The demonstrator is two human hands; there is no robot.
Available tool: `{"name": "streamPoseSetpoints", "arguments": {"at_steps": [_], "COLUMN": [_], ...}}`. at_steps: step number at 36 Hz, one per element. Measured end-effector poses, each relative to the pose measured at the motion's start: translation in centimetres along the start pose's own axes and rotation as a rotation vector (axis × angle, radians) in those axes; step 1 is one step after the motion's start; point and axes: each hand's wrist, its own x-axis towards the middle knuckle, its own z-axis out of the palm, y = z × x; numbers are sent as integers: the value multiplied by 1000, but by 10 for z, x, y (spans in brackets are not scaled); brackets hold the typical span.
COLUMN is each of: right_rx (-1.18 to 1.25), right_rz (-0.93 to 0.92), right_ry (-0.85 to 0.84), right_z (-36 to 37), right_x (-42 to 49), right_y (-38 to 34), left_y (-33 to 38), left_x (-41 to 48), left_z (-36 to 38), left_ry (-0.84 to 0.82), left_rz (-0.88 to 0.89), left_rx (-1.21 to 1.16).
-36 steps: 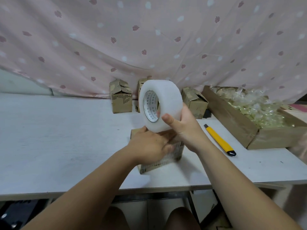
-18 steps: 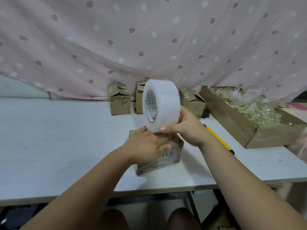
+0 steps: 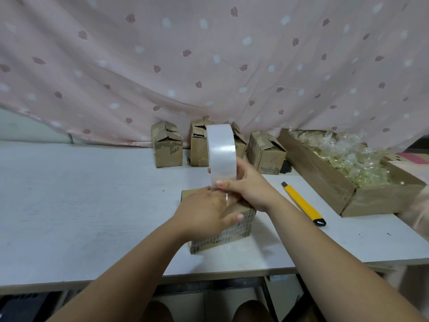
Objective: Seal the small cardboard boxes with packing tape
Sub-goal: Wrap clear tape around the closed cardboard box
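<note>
A small cardboard box [image 3: 234, 231] lies near the white table's front edge. My left hand [image 3: 204, 212] rests flat on its top, thumb over the right side, with the fingers covering the tape's loose end. My right hand [image 3: 247, 187] grips a wide roll of clear packing tape [image 3: 220, 152], held upright and edge-on just above the box's far side. A short strip of tape runs from the roll down to the box top under my left fingers.
Three more small cardboard boxes [image 3: 167, 147] [image 3: 199, 146] [image 3: 267, 152] with loose flaps stand at the back by the pink curtain. A yellow utility knife [image 3: 303, 203] lies to the right. A long open carton [image 3: 325, 180] of clear wrapped items fills the right side.
My right hand has turned the tape roll from showing its core to edge-on and lowered it toward the box. My left hand stays on the box top.
</note>
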Motion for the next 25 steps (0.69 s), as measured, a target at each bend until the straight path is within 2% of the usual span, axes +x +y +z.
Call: {"name": "streamPoseSetpoints", "arguments": {"at_steps": [9, 13, 15, 22, 25], "right_rx": [92, 103, 84, 60, 34], "right_rz": [-36, -60, -66, -40, -20], "right_ry": [34, 58, 74, 42, 51], "right_z": [0, 1, 1, 1, 1], "right_x": [-2, -2, -1, 0, 0], "right_y": [3, 8, 9, 9, 9], "left_y": [3, 0, 0, 1, 3], "left_x": [-5, -5, -4, -4, -2], "left_z": [-1, 4, 5, 6, 10], "left_ry": [184, 421, 448, 471, 569], "left_rz": [-139, -287, -329, -372, -419], "left_rx": [-270, -620, -712, -667, -555]}}
